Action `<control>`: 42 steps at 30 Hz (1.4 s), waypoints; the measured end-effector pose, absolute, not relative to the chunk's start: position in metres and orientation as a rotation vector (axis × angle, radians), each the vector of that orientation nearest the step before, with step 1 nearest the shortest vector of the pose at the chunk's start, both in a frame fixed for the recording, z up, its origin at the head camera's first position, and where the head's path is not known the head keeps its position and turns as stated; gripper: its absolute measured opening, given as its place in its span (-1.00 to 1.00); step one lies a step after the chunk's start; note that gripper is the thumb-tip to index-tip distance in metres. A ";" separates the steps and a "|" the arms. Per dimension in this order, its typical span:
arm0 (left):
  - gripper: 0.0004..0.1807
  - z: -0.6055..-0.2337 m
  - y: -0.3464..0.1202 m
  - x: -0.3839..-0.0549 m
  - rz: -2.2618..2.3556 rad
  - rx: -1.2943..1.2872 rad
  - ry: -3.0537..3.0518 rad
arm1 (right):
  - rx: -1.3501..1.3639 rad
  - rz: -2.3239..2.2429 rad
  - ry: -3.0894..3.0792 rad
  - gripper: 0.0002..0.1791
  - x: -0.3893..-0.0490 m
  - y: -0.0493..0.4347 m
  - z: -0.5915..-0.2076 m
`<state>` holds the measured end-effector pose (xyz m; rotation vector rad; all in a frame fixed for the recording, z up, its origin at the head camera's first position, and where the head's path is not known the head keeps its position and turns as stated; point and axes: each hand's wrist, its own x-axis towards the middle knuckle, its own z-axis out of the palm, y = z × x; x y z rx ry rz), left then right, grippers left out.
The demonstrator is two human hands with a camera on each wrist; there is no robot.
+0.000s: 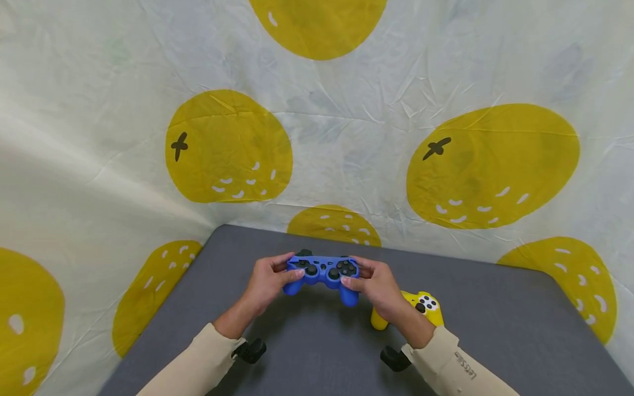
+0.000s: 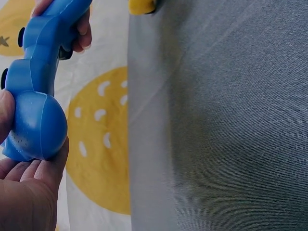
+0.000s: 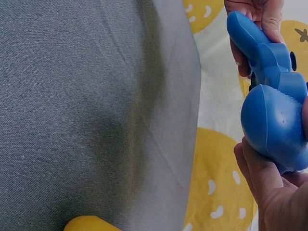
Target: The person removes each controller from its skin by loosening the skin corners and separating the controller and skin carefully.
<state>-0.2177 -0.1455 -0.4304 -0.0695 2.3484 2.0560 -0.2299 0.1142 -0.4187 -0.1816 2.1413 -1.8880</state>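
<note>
Between both hands a blue game controller (image 1: 323,269) with black sticks and buttons is held above the grey table. My left hand (image 1: 266,283) grips its left side, thumb on the front by the left stick and fingers behind. The right hand (image 1: 375,283) holds the other side the same way, thumb near the right stick. Each wrist view shows the blue controller (image 2: 41,96) edge-on, its rounded grip (image 3: 274,127) between thumb and fingers. A yellow game controller (image 1: 432,309) with a white button patch lies on the table, partly hidden behind the right wrist.
The grey table (image 1: 307,357) reaches back to a white cloth (image 1: 346,165) printed with yellow fruit, which hangs behind it and at the left. Black wrist cameras (image 1: 252,351) sit on straps at both sleeves (image 1: 203,355).
</note>
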 end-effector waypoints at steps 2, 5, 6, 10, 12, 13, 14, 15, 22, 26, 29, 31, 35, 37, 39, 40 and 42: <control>-0.38 -0.431 -0.146 -0.218 2.057 -0.072 2.348 | -0.177 -1.891 2.142 -0.31 -0.230 0.114 -0.419; -0.37 -0.433 -0.146 -0.219 2.051 -0.076 2.349 | -0.166 -1.891 2.145 -0.30 -0.230 0.113 -0.420; -0.37 -0.434 -0.147 -0.219 2.046 -0.074 2.352 | -0.165 -1.888 2.146 -0.30 -0.230 0.113 -0.421; -0.37 -0.437 -0.148 -0.220 2.032 -0.076 2.346 | -0.131 -1.880 2.151 -0.29 -0.229 0.112 -0.423; -0.37 -0.438 -0.149 -0.220 2.026 -0.076 2.346 | -0.115 -1.876 2.153 -0.29 -0.229 0.111 -0.424; -0.37 -0.439 -0.149 -0.220 2.026 -0.081 2.343 | -0.107 -1.875 2.155 -0.30 -0.229 0.111 -0.425; -0.37 -0.440 -0.149 -0.220 2.026 -0.083 2.341 | -0.104 -1.874 2.155 -0.30 -0.229 0.110 -0.425; -0.36 -0.440 -0.149 -0.220 2.027 -0.088 2.339 | -0.101 -1.872 2.157 -0.30 -0.229 0.110 -0.425; -0.39 -0.445 -0.150 -0.221 2.032 -0.086 2.346 | -0.093 -1.871 2.153 -0.30 -0.229 0.110 -0.428; -0.39 -0.448 -0.150 -0.220 2.035 -0.084 2.329 | -0.067 -1.866 2.146 -0.29 -0.228 0.109 -0.431; -0.38 -0.449 -0.150 -0.220 2.038 -0.075 2.322 | -0.046 -1.868 2.152 -0.29 -0.228 0.108 -0.432; -0.38 -0.450 -0.150 -0.220 2.042 -0.077 2.321 | -0.034 -1.871 2.158 -0.29 -0.228 0.107 -0.433; -0.39 -0.452 -0.150 -0.221 2.047 -0.085 2.321 | -0.014 -1.868 2.175 -0.29 -0.228 0.106 -0.435; -0.39 -0.453 -0.150 -0.222 2.046 -0.084 2.326 | -0.010 -1.863 2.183 -0.29 -0.228 0.105 -0.436; -0.39 -0.454 -0.151 -0.221 2.043 -0.083 2.333 | -0.008 -1.856 2.193 -0.29 -0.227 0.104 -0.437; -0.39 -0.454 -0.151 -0.221 2.040 -0.085 2.336 | -0.010 -1.855 2.195 -0.29 -0.227 0.104 -0.437; -0.39 -0.454 -0.151 -0.220 2.039 -0.082 2.339 | -0.013 -1.853 2.197 -0.29 -0.226 0.104 -0.437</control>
